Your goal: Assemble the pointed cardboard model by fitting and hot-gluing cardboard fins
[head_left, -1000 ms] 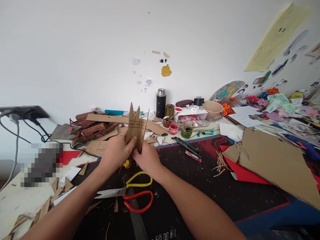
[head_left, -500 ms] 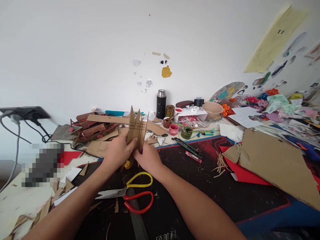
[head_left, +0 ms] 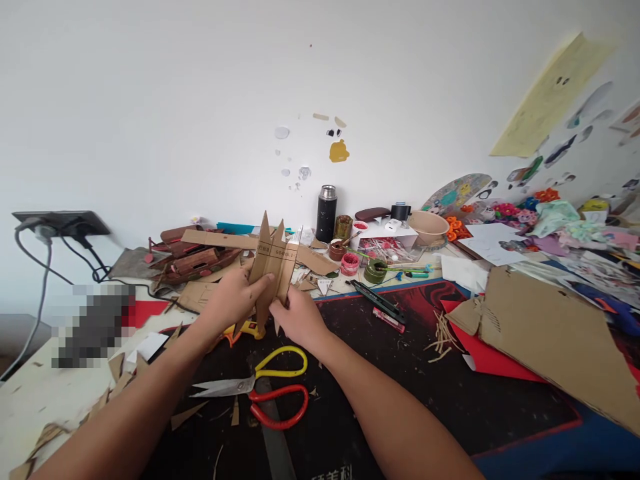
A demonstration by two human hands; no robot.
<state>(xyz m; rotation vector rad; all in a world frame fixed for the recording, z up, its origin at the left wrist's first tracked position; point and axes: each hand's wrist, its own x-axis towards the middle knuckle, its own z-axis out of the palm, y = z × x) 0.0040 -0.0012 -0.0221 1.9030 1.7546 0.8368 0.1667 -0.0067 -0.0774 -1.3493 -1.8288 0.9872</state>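
Note:
Between my two hands stands a pointed cardboard piece (head_left: 273, 257), its sharp tips up and printed lettering across it. My left hand (head_left: 240, 293) grips its left side, thumb laid across the front. On the lower right edge my right hand (head_left: 299, 315) pinches it, some fingers hidden. Under the hands lies a yellow and orange tool (head_left: 250, 329), partly covered by the left hand. Nearer to me are scissors (head_left: 253, 385) with one yellow and one red handle, blades apart, resting over a dark flat strip (head_left: 276, 437).
Cardboard scraps (head_left: 113, 390) litter the left side. A black utility knife (head_left: 376, 299) lies right of the hands, near open paint jars (head_left: 375, 270) and a black thermos (head_left: 327, 215). A large cardboard sheet (head_left: 550, 340) covers red paper at right. A power strip (head_left: 65, 223) is far left.
The view has shifted slightly. The cardboard piece has tilted a little in my hands, and more of its lower points and the yellow tool show. Both hands keep their grip.

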